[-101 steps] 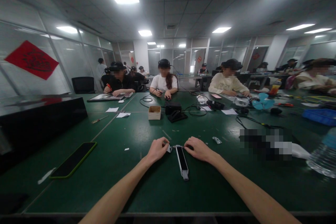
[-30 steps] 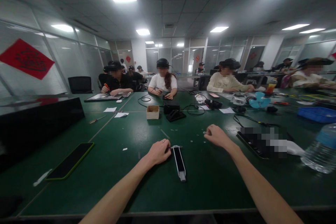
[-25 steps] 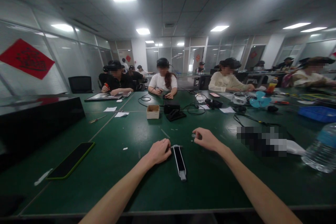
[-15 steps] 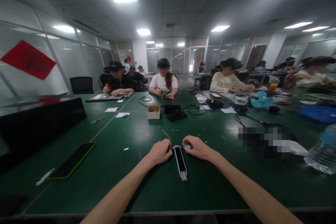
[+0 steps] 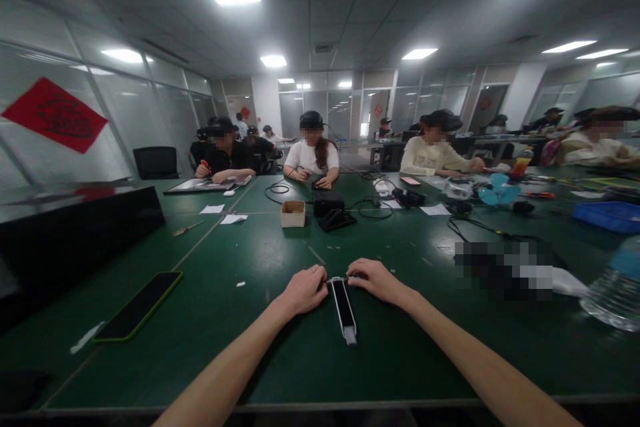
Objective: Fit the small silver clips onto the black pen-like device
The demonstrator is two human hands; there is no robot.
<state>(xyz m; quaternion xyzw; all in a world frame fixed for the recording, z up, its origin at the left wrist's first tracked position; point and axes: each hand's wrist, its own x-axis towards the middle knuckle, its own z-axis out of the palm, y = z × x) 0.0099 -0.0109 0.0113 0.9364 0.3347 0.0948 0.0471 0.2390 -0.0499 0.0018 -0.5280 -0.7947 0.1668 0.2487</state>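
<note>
Just beside the slim device (image 5: 343, 310) on the bench (image 5: 290, 373), the right hand (image 5: 376, 280) pinches a small part (image 5: 357, 274). Opposite, the left hand (image 5: 305, 290) is curled; its grip I cannot tell.

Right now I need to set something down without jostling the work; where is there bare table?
Free patches: between the green-edged phone and left forearm; between that and the right forearm, nearer than the white-framed strip; and between the right forearm and water bottle. Crowded: around the blue fan, and between left hand and right hand.
</note>
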